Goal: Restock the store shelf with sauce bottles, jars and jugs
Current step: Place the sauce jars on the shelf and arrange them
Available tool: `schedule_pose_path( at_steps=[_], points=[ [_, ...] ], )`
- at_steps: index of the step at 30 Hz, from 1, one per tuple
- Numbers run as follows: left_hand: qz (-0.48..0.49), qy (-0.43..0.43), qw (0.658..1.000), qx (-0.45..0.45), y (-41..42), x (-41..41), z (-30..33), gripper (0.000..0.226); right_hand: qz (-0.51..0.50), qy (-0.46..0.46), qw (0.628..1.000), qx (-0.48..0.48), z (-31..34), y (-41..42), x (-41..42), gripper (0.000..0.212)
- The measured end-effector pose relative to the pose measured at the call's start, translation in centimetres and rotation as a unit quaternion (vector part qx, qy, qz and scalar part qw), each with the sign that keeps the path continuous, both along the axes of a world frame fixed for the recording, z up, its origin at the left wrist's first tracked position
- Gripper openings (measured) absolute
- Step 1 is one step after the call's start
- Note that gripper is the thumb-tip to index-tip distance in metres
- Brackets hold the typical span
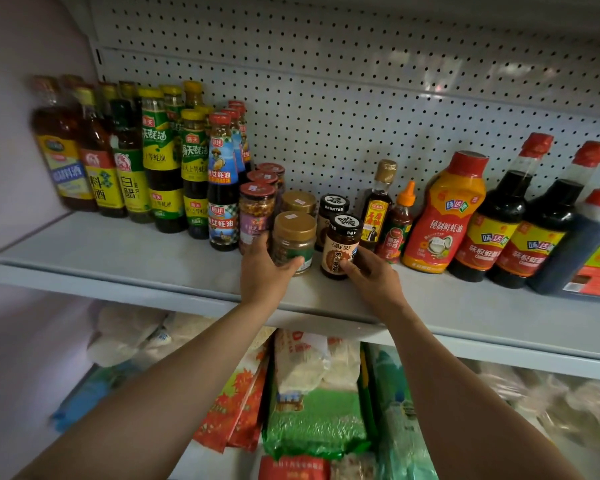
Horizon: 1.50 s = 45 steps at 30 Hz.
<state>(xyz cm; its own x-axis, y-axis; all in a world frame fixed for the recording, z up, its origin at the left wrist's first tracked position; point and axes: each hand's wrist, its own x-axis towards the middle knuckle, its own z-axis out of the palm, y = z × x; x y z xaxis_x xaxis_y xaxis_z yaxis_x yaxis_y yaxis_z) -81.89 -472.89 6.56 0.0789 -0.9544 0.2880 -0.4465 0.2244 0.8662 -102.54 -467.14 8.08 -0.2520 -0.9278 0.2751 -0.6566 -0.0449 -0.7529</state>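
A gold-lidded jar (pixel 293 242) and a black-lidded jar (pixel 340 247) stand side by side near the front of the grey shelf (pixel 125 258). The left hand (pixel 262 271) curls around the gold-lidded one; the right hand (pixel 373 277) grips the black-lidded one low down. Matching jars stand behind them, with tall sauce bottles (pixel 163 161) to the left and an orange squeeze bottle (pixel 444 213) to the right.
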Motion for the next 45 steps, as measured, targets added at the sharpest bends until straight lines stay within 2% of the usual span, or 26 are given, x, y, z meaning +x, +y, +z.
schedule_pose_path(
  at_steps=[7, 12, 17, 20, 24, 30, 37, 40, 45],
  points=[
    [0.013, -0.014, 1.0, 0.012, -0.3, -0.8, -0.1, 0.078, -0.005, -0.002, 1.0, -0.007, -0.3, -0.1, -0.1, 0.039],
    [0.003, 0.01, 0.999, 0.038, -0.5, -1.3, 0.6, 0.076, -0.003, -0.004, 1.0, -0.008, -0.4, -0.3, -0.2, 0.042],
    [0.083, -0.026, 0.996, 0.011, -0.1, -2.2, 1.0, 0.089, 0.004, 0.0, 1.0, -0.015, -0.3, -0.2, -0.1, 0.039],
    [0.075, -0.058, 0.995, 0.01, -0.1, -2.2, 0.6, 0.094, 0.002, -0.002, 1.0, -0.017, -0.4, -0.3, -0.1, 0.042],
    [0.07, -0.109, 0.992, 0.002, 0.1, -2.4, 0.5, 0.086, -0.006, -0.012, 1.0, -0.011, -0.5, -0.4, -0.1, 0.046],
    [0.092, -0.118, 0.989, -0.008, 0.4, -2.7, 0.9, 0.08, -0.005, -0.007, 1.0, -0.005, -0.4, -0.4, -0.1, 0.046],
    [0.063, -0.025, 0.997, 0.032, -1.5, -1.0, -0.6, 0.07, -0.024, -0.059, 0.998, 0.0, -0.6, -0.4, 0.3, 0.059],
    [0.065, -0.002, 0.997, 0.051, -1.1, -0.9, 0.2, 0.055, -0.043, -0.054, 0.998, -0.004, -0.7, -0.7, 0.6, 0.061],
    [0.069, 0.016, 0.996, 0.045, -0.9, -1.3, 0.5, 0.054, -0.047, -0.022, 0.998, 0.032, -0.6, -1.5, 1.2, 0.057]
  ],
)
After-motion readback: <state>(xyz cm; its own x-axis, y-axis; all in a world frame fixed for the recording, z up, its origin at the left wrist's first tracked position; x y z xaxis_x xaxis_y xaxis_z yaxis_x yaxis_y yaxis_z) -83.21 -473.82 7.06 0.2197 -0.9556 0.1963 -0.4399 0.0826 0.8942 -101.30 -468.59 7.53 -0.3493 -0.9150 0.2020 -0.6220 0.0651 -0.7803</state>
